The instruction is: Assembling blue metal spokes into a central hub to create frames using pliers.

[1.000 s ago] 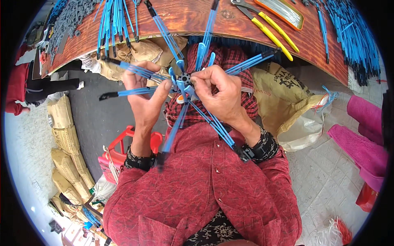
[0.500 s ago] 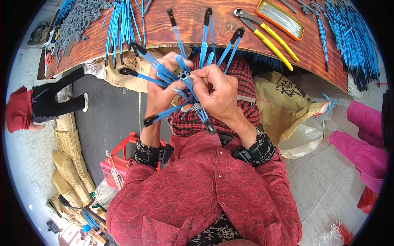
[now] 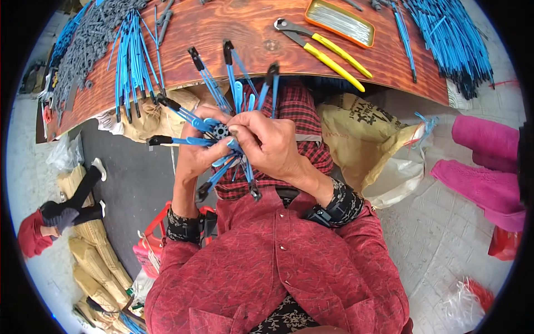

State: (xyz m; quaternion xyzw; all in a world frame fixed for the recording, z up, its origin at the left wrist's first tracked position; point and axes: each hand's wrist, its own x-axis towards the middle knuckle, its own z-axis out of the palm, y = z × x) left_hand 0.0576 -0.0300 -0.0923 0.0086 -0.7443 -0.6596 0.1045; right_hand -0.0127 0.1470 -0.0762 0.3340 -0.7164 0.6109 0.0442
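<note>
Between my two hands is a spoked assembly: a dark round hub (image 3: 221, 131) with holes, and blue arms with black end caps fanning out around it. My left hand (image 3: 193, 157) is closed around the near-left side of the hub and its arms. With thumb and forefinger pinched, my right hand (image 3: 267, 146) touches the hub's right edge; anything tiny in that pinch is hidden. One black end cap (image 3: 272, 69) sticks up at the far right of the fan, and another (image 3: 159, 140) points left. My thighs are below the assembly.
On the wooden table (image 3: 222, 28) lie yellow-handled pliers (image 3: 334, 60), an orange-rimmed tray (image 3: 340, 23) of thin metal pins, bundled blue rods (image 3: 133, 61) and grey plastic parts (image 3: 92, 53). A woven sack (image 3: 356, 139) stands at right. Behind on the left, a person (image 3: 53, 220) bends over.
The hub has turned to face up more, with my right fingertips now at its edge. The whole view has shifted, moving the table leftward. The person at left has moved and bent down.
</note>
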